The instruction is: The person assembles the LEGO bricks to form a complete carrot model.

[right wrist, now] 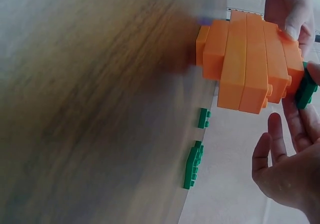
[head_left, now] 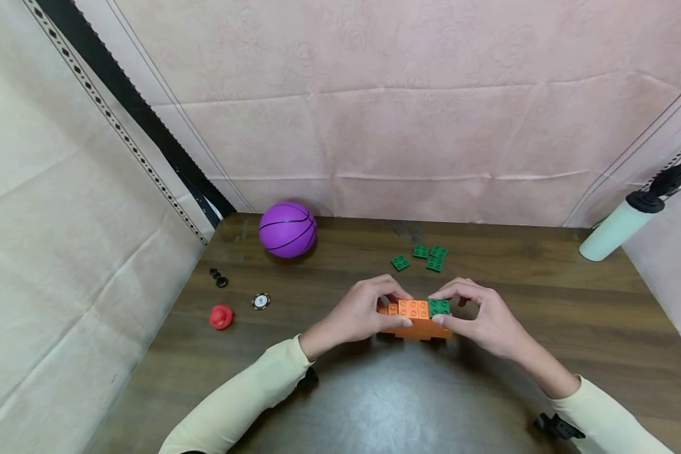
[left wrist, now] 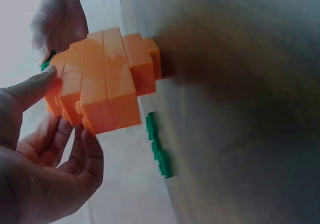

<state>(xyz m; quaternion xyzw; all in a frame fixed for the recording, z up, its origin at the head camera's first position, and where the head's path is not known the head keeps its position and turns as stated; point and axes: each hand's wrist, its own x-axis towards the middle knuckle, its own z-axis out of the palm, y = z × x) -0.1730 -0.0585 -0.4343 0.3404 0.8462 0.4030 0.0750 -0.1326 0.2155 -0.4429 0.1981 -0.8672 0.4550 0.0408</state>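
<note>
The left hand point(head_left: 377, 310) pinched an orange brick stack point(head_left: 420, 330) with its fingers, the right hand point(head_left: 479, 315) a green brick point(head_left: 439, 307) at its end, midway between the side edges of the brown table point(head_left: 522, 271). Four loose green bricks point(head_left: 420, 251) lay toward the far edge, before creased pale cloth point(head_left: 420, 139). The near edge was cut off; whether the stack touched the table was unclear.

We note a purple ball point(head_left: 287, 229) beyond and left of the left fingers point(head_left: 398, 289). Left of these we record a black-and-white chip point(head_left: 261, 301); farther out, a red piece point(head_left: 221, 317) and a black piece point(head_left: 221, 281). Right of the right fingers point(head_left: 451, 292), we find a mint cylinder point(head_left: 618, 230); beyond both, pale cloth point(head_left: 374, 139).
</note>
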